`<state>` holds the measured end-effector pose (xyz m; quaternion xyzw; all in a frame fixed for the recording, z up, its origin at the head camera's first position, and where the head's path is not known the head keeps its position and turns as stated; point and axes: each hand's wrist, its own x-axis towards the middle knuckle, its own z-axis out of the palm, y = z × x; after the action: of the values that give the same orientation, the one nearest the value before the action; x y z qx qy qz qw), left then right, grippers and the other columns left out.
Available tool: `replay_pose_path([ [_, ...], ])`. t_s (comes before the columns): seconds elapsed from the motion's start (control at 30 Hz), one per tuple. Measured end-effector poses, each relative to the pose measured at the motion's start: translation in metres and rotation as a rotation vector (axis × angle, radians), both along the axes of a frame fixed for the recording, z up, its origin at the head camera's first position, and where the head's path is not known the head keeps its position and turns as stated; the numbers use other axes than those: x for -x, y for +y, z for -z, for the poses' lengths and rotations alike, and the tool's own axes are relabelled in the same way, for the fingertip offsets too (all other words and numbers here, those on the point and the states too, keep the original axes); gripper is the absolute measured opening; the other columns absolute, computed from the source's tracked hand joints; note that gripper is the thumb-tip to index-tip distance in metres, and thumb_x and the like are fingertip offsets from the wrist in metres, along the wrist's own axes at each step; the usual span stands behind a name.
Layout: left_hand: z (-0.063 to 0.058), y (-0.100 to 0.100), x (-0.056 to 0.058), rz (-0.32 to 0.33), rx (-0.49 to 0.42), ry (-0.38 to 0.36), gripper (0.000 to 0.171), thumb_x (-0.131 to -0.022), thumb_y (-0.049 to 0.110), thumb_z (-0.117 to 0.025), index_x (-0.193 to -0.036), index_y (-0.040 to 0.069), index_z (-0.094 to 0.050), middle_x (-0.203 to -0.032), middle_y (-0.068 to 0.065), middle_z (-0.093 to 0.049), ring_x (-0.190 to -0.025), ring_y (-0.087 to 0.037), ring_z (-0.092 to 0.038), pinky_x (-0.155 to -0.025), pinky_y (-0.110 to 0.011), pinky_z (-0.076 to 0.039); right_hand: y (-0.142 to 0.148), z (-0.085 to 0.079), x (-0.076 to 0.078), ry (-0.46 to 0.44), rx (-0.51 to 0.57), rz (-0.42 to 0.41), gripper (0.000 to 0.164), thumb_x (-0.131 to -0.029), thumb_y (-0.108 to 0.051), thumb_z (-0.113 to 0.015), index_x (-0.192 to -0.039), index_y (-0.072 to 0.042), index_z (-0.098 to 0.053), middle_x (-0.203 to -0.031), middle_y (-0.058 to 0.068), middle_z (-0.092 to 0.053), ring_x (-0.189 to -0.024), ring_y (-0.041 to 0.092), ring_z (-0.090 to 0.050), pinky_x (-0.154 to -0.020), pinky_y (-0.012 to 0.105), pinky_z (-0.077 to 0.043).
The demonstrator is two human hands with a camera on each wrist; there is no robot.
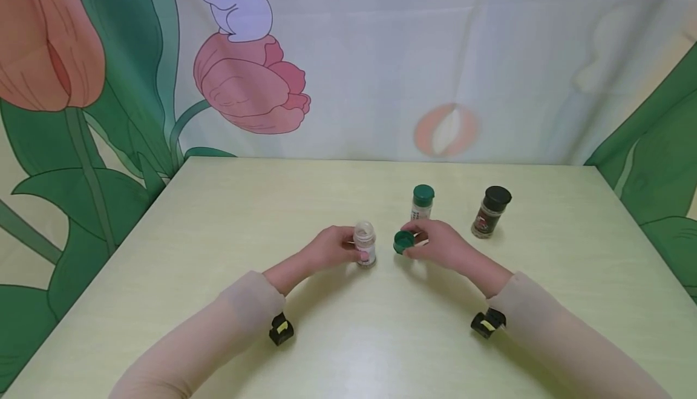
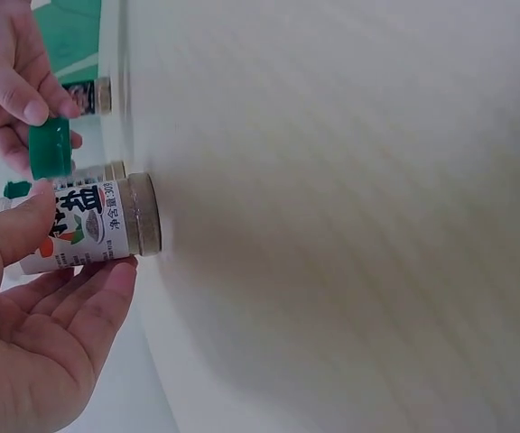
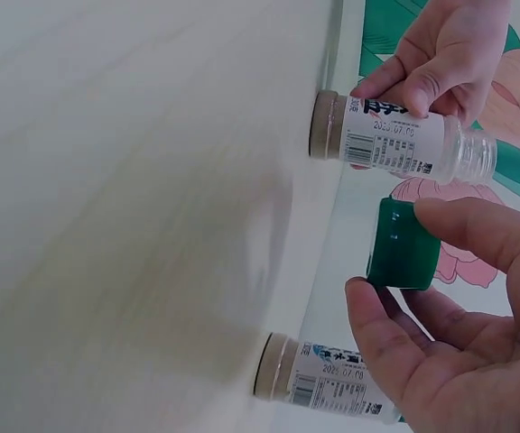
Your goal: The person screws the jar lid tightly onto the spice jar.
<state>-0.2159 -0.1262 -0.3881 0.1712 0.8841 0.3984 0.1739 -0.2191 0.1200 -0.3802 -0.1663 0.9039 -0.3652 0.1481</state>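
Note:
My left hand [image 1: 333, 247] grips a small clear seasoning bottle [image 1: 366, 246] by its sides. Its threaded neck is bare, and in the right wrist view greyish-brown powder fills the bottom of this bottle [image 3: 328, 126] below a white label. Thumb and fingers of my right hand [image 1: 435, 243] pinch a green screw cap [image 1: 403, 241], held just right of the bottle and apart from it. In the left wrist view the cap [image 2: 51, 149] shows beside the labelled bottle [image 2: 88, 221]. Behind my right hand stands a second bottle with a green cap [image 1: 423, 195], its lower part hidden.
A seasoning jar with a black lid [image 1: 491, 211] stands to the right of my right hand. The pale table [image 1: 245, 205] ends at a hanging cloth [image 1: 370, 84] printed with flowers. Small black wrist cameras sit under both sleeves.

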Motion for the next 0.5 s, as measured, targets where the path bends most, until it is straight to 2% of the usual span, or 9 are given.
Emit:
replay_pose_path([
  [0.3,0.0,0.01,-0.012,0.052,-0.009,0.017,0.041,-0.093,0.013,-0.075,-0.13,-0.003,-0.065,-0.13,-0.02,-0.071,-0.124,-0.032,-0.068,-0.108,-0.042,-0.053,0.018,-0.002,-0.015,0.015,0.058,-0.002,0.049,-0.092,-0.01,-0.074,-0.136,0.005,-0.058,-0.133,0.025,-0.065,-0.12,0.039,-0.065,-0.098,0.047,-0.058],
  [0.5,-0.001,0.017,-0.018,0.076,-0.006,-0.002,0.04,-0.093,0.014,-0.075,-0.129,-0.002,-0.065,-0.129,-0.018,-0.072,-0.125,-0.031,-0.067,-0.108,-0.041,-0.053,0.031,-0.003,-0.023,-0.001,0.069,0.003,0.05,-0.092,-0.01,-0.074,-0.137,0.005,-0.057,-0.13,0.024,-0.067,-0.12,0.039,-0.065,-0.096,0.046,-0.059],
])
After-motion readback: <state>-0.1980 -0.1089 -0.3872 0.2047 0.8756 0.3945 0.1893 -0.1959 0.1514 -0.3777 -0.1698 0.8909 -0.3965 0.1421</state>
